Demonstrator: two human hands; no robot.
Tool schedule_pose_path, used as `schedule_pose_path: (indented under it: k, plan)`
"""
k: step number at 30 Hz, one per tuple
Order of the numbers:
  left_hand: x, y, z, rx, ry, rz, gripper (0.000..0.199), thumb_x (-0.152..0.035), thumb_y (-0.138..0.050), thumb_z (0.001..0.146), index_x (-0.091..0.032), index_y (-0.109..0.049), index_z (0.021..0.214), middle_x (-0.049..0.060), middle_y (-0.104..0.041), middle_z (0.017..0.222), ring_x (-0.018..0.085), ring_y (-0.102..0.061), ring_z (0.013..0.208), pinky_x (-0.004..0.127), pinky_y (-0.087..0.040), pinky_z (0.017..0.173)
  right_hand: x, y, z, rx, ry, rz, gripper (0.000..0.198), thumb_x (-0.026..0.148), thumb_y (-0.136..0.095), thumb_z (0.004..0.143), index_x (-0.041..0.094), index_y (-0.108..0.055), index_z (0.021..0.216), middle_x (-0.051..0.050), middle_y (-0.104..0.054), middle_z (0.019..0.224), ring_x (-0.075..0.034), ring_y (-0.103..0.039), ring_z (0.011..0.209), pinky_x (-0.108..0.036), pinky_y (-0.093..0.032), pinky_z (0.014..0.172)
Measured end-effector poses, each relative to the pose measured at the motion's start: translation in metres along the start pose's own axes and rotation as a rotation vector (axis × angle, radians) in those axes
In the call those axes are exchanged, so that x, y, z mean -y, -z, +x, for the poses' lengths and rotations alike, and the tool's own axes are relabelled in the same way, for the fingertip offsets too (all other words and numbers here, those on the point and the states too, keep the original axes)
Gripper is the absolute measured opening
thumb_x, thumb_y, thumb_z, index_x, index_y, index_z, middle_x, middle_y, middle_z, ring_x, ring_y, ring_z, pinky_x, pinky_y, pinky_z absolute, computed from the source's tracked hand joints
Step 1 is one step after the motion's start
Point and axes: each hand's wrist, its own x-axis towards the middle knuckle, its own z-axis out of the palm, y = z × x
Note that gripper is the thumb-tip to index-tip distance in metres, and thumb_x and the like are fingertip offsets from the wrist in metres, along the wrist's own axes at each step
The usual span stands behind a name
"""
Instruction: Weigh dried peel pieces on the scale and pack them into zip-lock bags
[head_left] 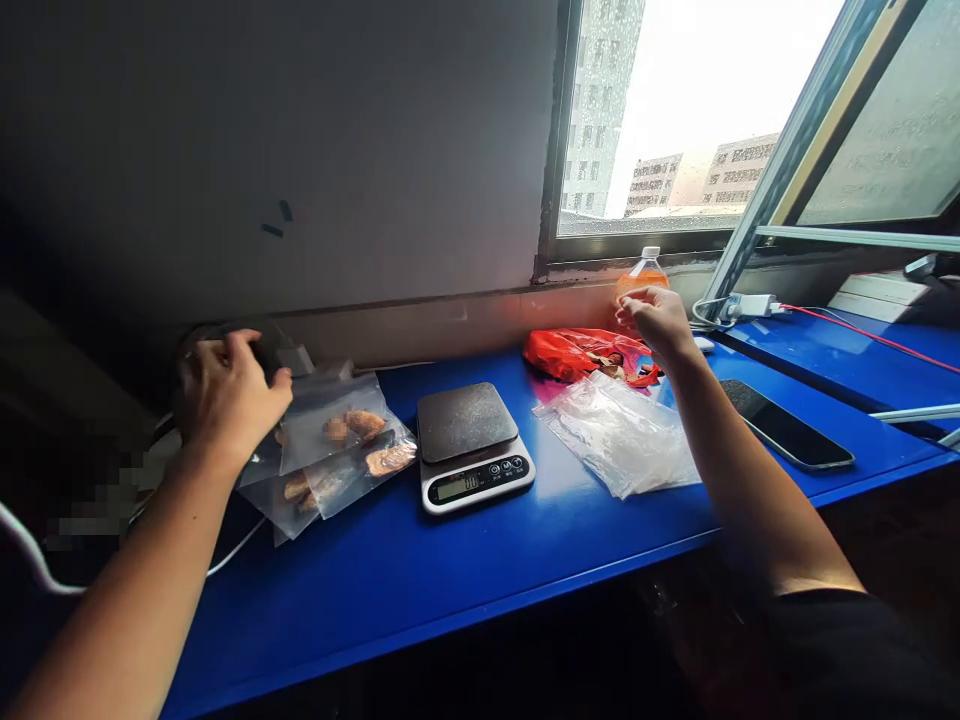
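Note:
My left hand is open, fingers apart, at the far left beside several clear zip bags that overlap on the table. Brown, lumpy pieces show inside these bags. Near the red plastic bag, my right hand is raised with its fingertips pinched together; whatever they may hold is too small to make out. Brown bits lie in the red bag's opening. Below that hand rests a stack of flat clear bags. Between the two groups of bags stands a kitchen scale with a bare platform.
An orange drink bottle stands behind my right hand, by the window. A phone lies on the blue table to the right. White cables and a plug sit near a metal frame.

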Motion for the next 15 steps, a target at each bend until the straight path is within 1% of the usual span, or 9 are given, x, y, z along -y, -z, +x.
schedule_pose_path:
  k: [1,2,3,6,9,10,12,13,15]
  plan:
    - [-0.005,-0.002,-0.002,0.065,0.035,0.109,0.038,-0.025,-0.061,0.081,-0.012,-0.054,0.116,0.02,-0.046,0.135,0.047,-0.031,0.134,0.07,-0.025,0.109,-0.01,0.005,0.006,0.026,0.0,-0.088,0.012,0.02,-0.057,0.077,0.016,-0.066,0.082,-0.007,-0.068,0.073,-0.017,-0.064,0.068,-0.031,-0.052,0.067]
    - [-0.011,-0.006,-0.004,0.131,0.066,0.193,0.039,-0.027,-0.059,0.083,-0.011,-0.056,0.119,0.021,-0.041,0.142,0.049,-0.026,0.137,0.07,-0.022,0.111,-0.019,0.009,0.01,0.092,0.005,-0.192,0.011,0.018,-0.058,0.074,0.015,-0.068,0.079,-0.008,-0.069,0.072,-0.019,-0.065,0.07,-0.031,-0.051,0.068]
    - [-0.017,-0.01,-0.007,0.207,0.078,0.246,0.04,-0.03,-0.056,0.086,-0.011,-0.059,0.122,0.021,-0.041,0.144,0.049,-0.025,0.139,0.067,-0.022,0.113,-0.028,0.012,0.011,0.187,0.013,-0.304,0.011,0.017,-0.06,0.072,0.015,-0.069,0.078,-0.008,-0.069,0.072,-0.019,-0.065,0.07,-0.031,-0.051,0.068]
    - [-0.026,-0.026,-0.015,0.437,0.109,0.304,0.044,-0.04,-0.048,0.093,-0.016,-0.061,0.128,0.015,-0.053,0.142,0.04,-0.036,0.138,0.056,-0.029,0.115,-0.048,0.012,0.006,0.469,0.063,-0.477,0.02,0.014,-0.066,0.065,0.018,-0.073,0.083,-0.006,-0.075,0.082,-0.02,-0.068,0.076,-0.029,-0.053,0.072]
    - [-0.02,-0.039,-0.024,0.627,0.198,0.328,0.049,-0.046,-0.036,0.098,-0.019,-0.063,0.128,0.012,-0.062,0.137,0.038,-0.052,0.128,0.056,-0.039,0.107,-0.062,0.005,0.001,0.675,0.263,-0.573,0.039,0.01,-0.063,0.067,0.021,-0.073,0.103,-0.007,-0.075,0.107,-0.023,-0.069,0.094,-0.03,-0.054,0.084]
    - [-0.016,-0.041,-0.027,0.665,0.228,0.335,0.051,-0.047,-0.032,0.099,-0.02,-0.064,0.129,0.012,-0.064,0.135,0.037,-0.055,0.125,0.055,-0.041,0.105,-0.065,0.003,0.001,0.705,0.34,-0.626,0.043,0.01,-0.061,0.069,0.021,-0.071,0.109,-0.008,-0.074,0.113,-0.023,-0.068,0.099,-0.031,-0.053,0.087]
    - [-0.01,-0.043,-0.031,0.703,0.271,0.351,0.054,-0.048,-0.026,0.1,-0.022,-0.062,0.131,0.011,-0.066,0.132,0.036,-0.059,0.122,0.052,-0.044,0.102,-0.069,-0.001,0.004,0.682,0.436,-0.718,0.043,0.012,-0.057,0.075,0.021,-0.069,0.116,-0.009,-0.074,0.114,-0.024,-0.068,0.1,-0.033,-0.053,0.088]
    - [-0.008,-0.042,-0.032,0.709,0.282,0.357,0.055,-0.048,-0.025,0.1,-0.024,-0.061,0.133,0.01,-0.067,0.132,0.035,-0.06,0.123,0.05,-0.045,0.102,-0.07,-0.003,0.006,0.654,0.455,-0.749,0.04,0.014,-0.057,0.077,0.021,-0.07,0.115,-0.009,-0.075,0.111,-0.024,-0.068,0.097,-0.033,-0.053,0.086]
    - [-0.005,-0.04,-0.033,0.714,0.291,0.365,0.055,-0.049,-0.024,0.099,-0.027,-0.062,0.133,0.008,-0.067,0.132,0.034,-0.061,0.123,0.047,-0.046,0.102,-0.07,-0.005,0.011,0.613,0.468,-0.786,0.03,0.019,-0.058,0.08,0.022,-0.073,0.106,-0.008,-0.076,0.101,-0.023,-0.068,0.088,-0.032,-0.053,0.079]
